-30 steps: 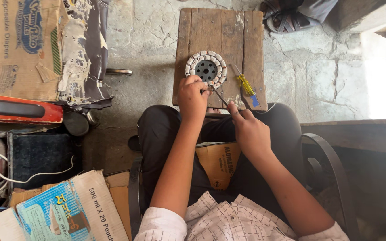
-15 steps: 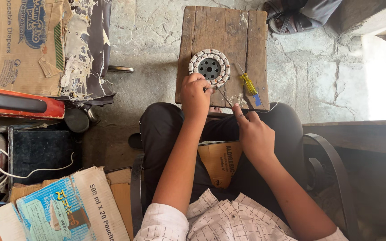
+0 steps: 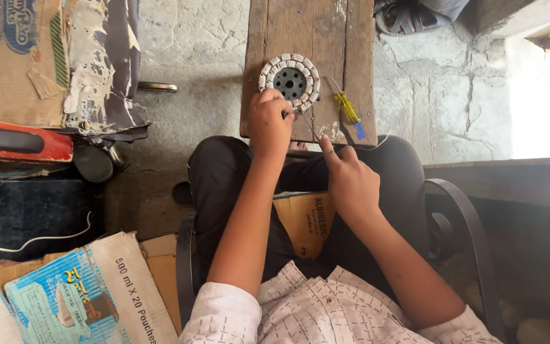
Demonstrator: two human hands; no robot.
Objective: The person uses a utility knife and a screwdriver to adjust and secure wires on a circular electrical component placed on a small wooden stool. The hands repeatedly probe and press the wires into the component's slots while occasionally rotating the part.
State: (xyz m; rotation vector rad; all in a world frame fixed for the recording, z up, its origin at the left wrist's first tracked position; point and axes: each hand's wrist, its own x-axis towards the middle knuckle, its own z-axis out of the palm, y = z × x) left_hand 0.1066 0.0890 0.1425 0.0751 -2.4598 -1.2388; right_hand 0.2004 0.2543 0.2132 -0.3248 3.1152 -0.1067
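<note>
Now, L hand [image 3: 270, 121] pinches thin wire at wound stator ring [image 3: 289, 81] – mid desk [image 3: 268, 32], near front edge. R hand [image 3: 350, 181] holds wire taut. Ring prob heavy, stiff; windings fragile – grip by outer rim. Screwdriver [image 3: 349, 113] beside.

The round coil ring [image 3: 289, 81] is white and pale grey around its rim, banded in short segments, with a dark grey centre pierced by small holes. It lies near the front edge of the wooden board [image 3: 345, 38], which is weathered brown with pale grey streaks. The screwdriver [image 3: 347, 109], near the board's front right corner, has a yellow handle and a blue tip. The trousers [image 3: 224, 185] are black. The shirt [image 3: 313, 312] is white with a fine pattern of short dark dashes. The cardboard box [image 3: 90, 293] is tan with a light blue and yellow printed panel. The floor [image 3: 198, 51] is mottled grey.
</note>
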